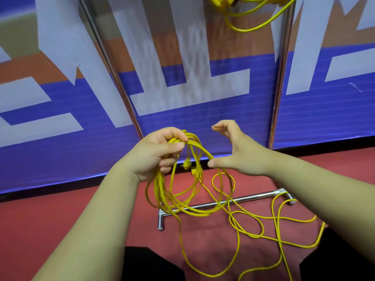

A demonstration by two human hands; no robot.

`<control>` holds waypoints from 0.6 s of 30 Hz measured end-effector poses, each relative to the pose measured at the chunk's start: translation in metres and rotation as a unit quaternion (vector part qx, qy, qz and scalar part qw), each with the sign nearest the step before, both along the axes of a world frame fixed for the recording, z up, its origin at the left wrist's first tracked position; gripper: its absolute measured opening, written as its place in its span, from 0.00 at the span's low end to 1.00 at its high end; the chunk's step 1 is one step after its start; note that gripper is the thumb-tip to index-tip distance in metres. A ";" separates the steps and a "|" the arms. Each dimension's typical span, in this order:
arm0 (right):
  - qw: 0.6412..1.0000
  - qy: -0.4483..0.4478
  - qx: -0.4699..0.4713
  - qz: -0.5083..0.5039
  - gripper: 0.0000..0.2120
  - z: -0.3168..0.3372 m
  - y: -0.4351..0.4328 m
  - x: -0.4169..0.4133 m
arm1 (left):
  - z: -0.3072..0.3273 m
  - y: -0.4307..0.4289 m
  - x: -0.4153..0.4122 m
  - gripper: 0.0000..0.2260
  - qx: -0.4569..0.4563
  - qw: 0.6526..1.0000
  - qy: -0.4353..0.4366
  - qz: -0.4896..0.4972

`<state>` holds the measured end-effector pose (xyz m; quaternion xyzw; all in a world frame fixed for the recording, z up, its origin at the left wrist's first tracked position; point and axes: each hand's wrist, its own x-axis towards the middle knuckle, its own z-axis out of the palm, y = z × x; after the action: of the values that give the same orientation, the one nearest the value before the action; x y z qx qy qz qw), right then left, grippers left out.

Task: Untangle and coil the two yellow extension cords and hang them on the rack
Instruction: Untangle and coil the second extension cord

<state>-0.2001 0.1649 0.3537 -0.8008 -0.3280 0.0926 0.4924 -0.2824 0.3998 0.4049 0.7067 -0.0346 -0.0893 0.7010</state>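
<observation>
L hand (156, 155) is closed tight round the top of a part-made coil (178, 199), thumb over the strands. The loops hang down from the fist, so the coil's long axis is approx. vertical, its bottom sagging in front of the rack's base bar (223, 202). A plug (186, 165) dangles inside the loops. R hand (243, 157) is spread wide and holds nothing; its thumb tip sits right by 1 strand, can't tell if touching. The uncoiled rest of the cord (263, 227) sprawls on the red floor (60, 216), trailing right and back toward the person. Cord no. 2 (243, 19) already hangs up top, between the 2 rack poles (282, 78). Step: coiling the remaining cord, approx. half done. Next, I'd say: R hand grabs the slack, feeds 1 more loop into the L fist w/o twisting.
</observation>
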 end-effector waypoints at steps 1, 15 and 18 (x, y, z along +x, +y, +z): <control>1.000 -0.008 -0.009 0.022 0.42 0.000 0.002 -0.001 | 0.002 -0.001 -0.001 0.05 0.000 1.000 -0.002 -0.023; 0.991 0.083 0.047 0.091 0.40 0.018 0.006 0.000 | 0.005 -0.008 0.005 0.11 -0.152 0.970 0.020 -0.190; 0.981 0.144 0.087 0.099 0.26 0.029 -0.003 0.004 | 0.000 -0.003 0.007 0.18 -0.110 0.986 -0.020 -0.127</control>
<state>-0.1956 0.1620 0.3829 -0.6969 -0.3385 0.2266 0.5903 -0.2758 0.3965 0.4052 0.6171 -0.1482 -0.1589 0.7563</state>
